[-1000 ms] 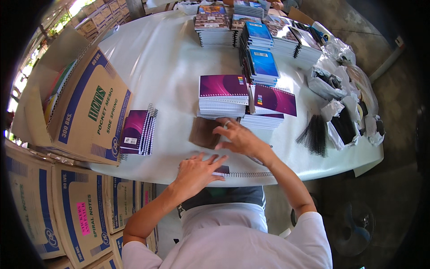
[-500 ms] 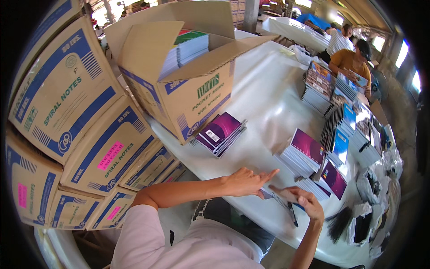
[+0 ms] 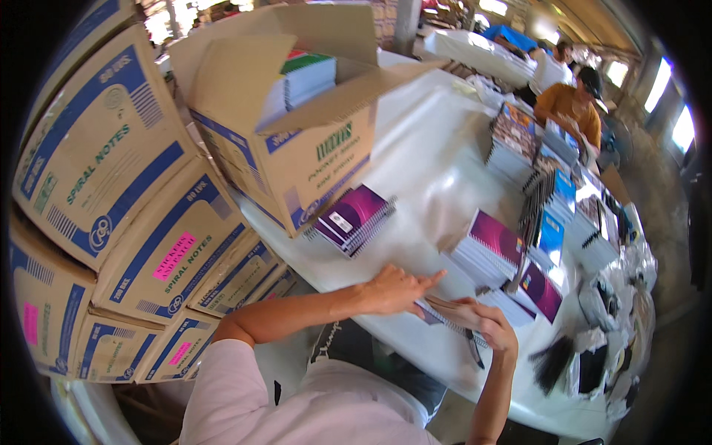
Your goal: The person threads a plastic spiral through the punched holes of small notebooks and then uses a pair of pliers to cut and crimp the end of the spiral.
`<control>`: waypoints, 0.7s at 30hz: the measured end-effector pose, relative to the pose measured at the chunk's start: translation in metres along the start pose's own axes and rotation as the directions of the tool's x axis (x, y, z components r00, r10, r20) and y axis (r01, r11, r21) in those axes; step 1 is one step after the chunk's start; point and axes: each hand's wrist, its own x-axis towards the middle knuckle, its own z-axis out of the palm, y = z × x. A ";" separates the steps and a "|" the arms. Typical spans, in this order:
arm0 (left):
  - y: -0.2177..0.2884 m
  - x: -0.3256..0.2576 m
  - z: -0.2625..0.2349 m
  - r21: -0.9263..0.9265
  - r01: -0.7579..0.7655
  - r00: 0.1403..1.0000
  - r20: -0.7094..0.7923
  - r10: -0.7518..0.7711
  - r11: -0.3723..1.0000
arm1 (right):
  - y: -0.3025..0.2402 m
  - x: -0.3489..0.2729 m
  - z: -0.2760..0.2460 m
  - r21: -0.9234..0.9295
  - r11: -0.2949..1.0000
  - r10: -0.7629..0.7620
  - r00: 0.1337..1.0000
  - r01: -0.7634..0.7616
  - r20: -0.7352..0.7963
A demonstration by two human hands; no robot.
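Note:
Over the table's near edge, a small spiral notebook (image 3: 454, 317) is held low between my two hands, its pages and coil turned partly toward me. My right hand (image 3: 495, 326) grips its right end. At its left end, my left hand (image 3: 397, 289) has its lower fingers curled against the notebook while the index finger points out to the right. Under the notebook, by my right hand, lies a thin black tool (image 3: 475, 350), its kind unclear. Just beyond my hands stands a pile of purple-covered spiral notebooks (image 3: 495, 241), with another purple notebook (image 3: 541, 291) leaning beside it.
A smaller stack of purple notebooks (image 3: 352, 215) sits by an open carton (image 3: 319, 159) holding more notebooks. Sealed cartons (image 3: 104, 163) are piled at left. At right are notebook stacks (image 3: 512, 137), plastic bags (image 3: 593, 356) and a black brush-like bundle (image 3: 552, 363). A co-worker (image 3: 567, 104) sits far right.
The notebook has tilted so more of its page edges show, and my right hand has closed in toward my left. The whole view has shifted slightly.

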 end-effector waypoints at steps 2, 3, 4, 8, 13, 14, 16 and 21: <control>-0.002 -0.005 -0.006 -0.030 0.040 0.999 0.011 -0.040 0.999 | -0.019 0.016 0.005 -0.343 0.922 0.181 0.983 -0.178 -0.024; -0.003 -0.004 -0.008 -0.046 0.046 0.999 0.010 -0.046 0.998 | -0.020 0.018 0.003 -0.331 0.933 0.143 0.989 -0.142 -0.022; -0.004 -0.003 -0.005 -0.065 0.045 0.999 0.003 -0.045 0.997 | -0.016 0.016 -0.001 -0.326 0.939 0.108 0.994 -0.108 -0.019; -0.009 -0.004 -0.008 -0.098 0.094 0.995 0.042 -0.091 0.991 | -0.022 0.020 0.011 -0.356 0.927 0.120 0.992 -0.121 -0.024; -0.013 -0.005 -0.003 -0.148 0.126 0.992 0.026 -0.124 0.981 | -0.004 0.015 0.000 0.024 0.997 -0.066 0.997 0.067 -0.026; -0.014 -0.004 -0.003 -0.157 0.129 0.992 0.029 -0.126 0.979 | -0.007 0.020 0.004 -0.134 0.990 0.032 0.999 -0.036 -0.029; -0.015 -0.003 -0.005 -0.213 0.145 0.989 0.028 -0.142 0.966 | -0.015 0.033 0.004 -0.437 0.870 0.215 0.973 -0.229 -0.082; -0.022 -0.004 0.000 -0.519 0.175 0.976 -0.023 -0.218 0.837 | -0.013 0.030 -0.001 -0.264 0.965 0.014 0.999 -0.005 0.030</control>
